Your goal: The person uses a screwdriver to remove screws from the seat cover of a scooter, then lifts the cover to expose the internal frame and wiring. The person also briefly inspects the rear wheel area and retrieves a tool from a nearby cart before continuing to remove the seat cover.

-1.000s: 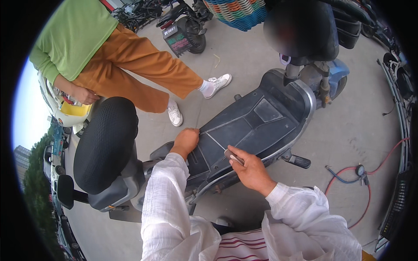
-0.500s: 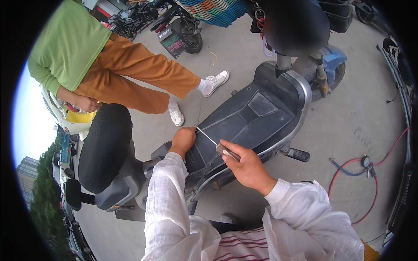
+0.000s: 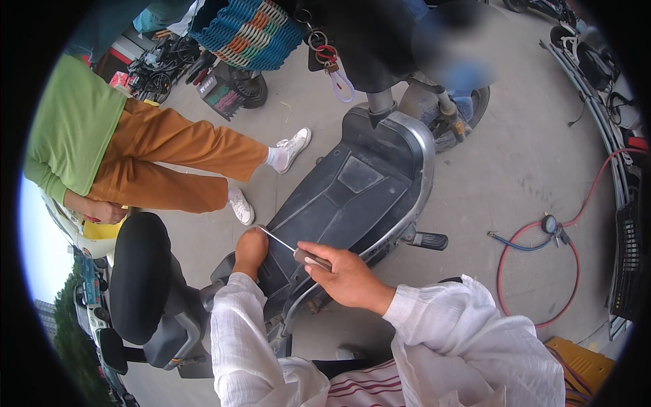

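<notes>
Concrete ground (image 3: 515,176), grey and stained, under everything. Electric scooter (image 3: 352,197), dark, seen from above: black ribbed footboard with a raised square panel, silver trim along its right edge, a black foot peg (image 3: 427,240) projecting on the right, front column rising toward the top of the view. Scooter seat (image 3: 139,275), black, rounded, lower left of the footboard. Second person (image 3: 122,149) at left, green top and orange-brown trousers, white sneakers, standing just beside the scooter. Woven basket (image 3: 247,30), blue with orange and green bands, at top centre, with a key bunch on a red ring hanging near it. Air hose (image 3: 573,271), red, looped on the ground at right, with a small round gauge and a blue section at its end. Right hand (image 3: 349,278), white sleeve, closed around the dark handle of a screwdriver (image 3: 291,247); its thin metal shaft slants up and left over the rear edge of the footboard. Left hand (image 3: 251,247), white sleeve, curled and pressed against the footboard's rear edge, at the shaft's tip; whether it pinches the tip or merely rests beside it cannot be told.
</notes>
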### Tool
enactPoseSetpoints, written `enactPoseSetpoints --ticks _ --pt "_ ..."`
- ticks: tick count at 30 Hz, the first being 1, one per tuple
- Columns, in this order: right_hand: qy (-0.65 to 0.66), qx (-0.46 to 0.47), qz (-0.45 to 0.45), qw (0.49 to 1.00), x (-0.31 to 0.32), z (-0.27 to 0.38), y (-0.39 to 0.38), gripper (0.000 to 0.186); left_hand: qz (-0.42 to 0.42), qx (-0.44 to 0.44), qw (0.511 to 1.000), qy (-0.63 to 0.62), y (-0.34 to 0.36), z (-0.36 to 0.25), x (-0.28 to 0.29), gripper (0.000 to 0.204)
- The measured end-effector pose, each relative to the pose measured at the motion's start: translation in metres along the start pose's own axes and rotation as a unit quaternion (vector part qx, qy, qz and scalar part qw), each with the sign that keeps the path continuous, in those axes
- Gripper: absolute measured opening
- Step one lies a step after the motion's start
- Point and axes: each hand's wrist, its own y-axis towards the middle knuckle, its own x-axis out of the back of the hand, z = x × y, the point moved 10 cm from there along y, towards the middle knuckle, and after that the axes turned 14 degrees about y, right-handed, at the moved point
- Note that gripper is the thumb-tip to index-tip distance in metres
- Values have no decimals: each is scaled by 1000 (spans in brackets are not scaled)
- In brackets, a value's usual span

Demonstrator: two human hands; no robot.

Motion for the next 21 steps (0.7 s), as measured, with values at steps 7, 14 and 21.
enactPoseSetpoints --ticks 7,14,21 --pt "-1 15 0 1000 3 -1 7 41 -87 40 986 -133 -4 16 10 9" --pt "54 -5 -11 998 14 7 12 43 9 105 509 -855 10 -36 22 13" --pt "81 26 -30 996 25 17 19 43 5 74 352 -933 21 -89 69 42"
